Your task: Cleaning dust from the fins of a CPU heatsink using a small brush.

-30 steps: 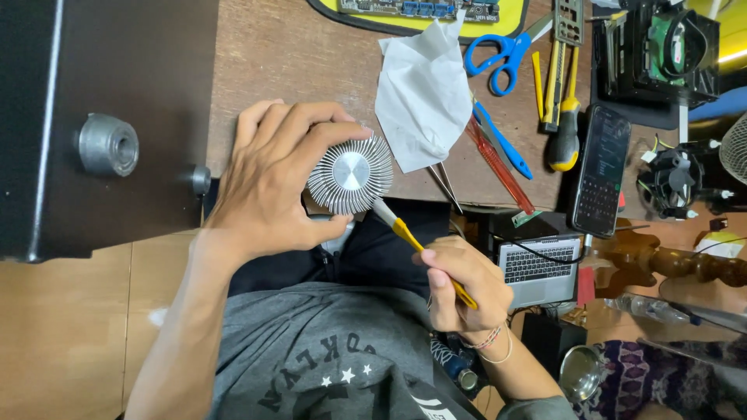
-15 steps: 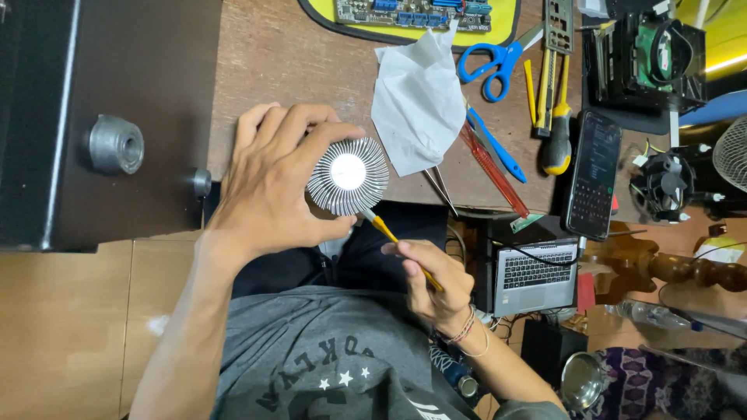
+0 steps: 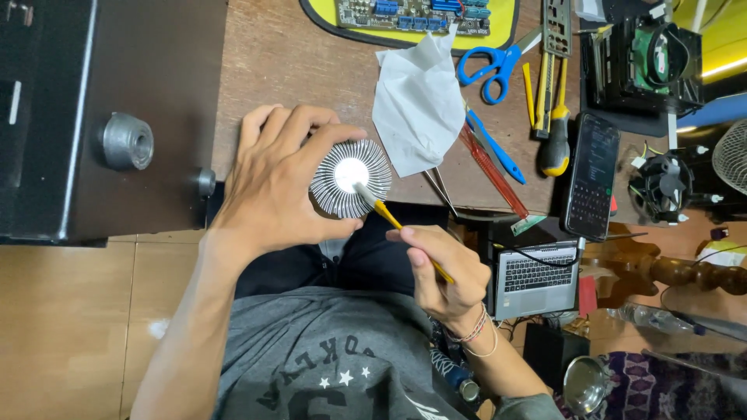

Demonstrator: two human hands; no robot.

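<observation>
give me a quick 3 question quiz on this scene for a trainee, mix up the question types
1. True or false: the left hand holds the round finned heatsink over the edge of the wooden desk.
2. Multiple choice: the tip of the yellow-handled brush in the right hand rests on
A. the white tissue
B. the shiny centre of the heatsink
C. the phone
3. Fill in: the blue-handled ____ lie just right of the white tissue.

Key
1. True
2. B
3. scissors
</observation>
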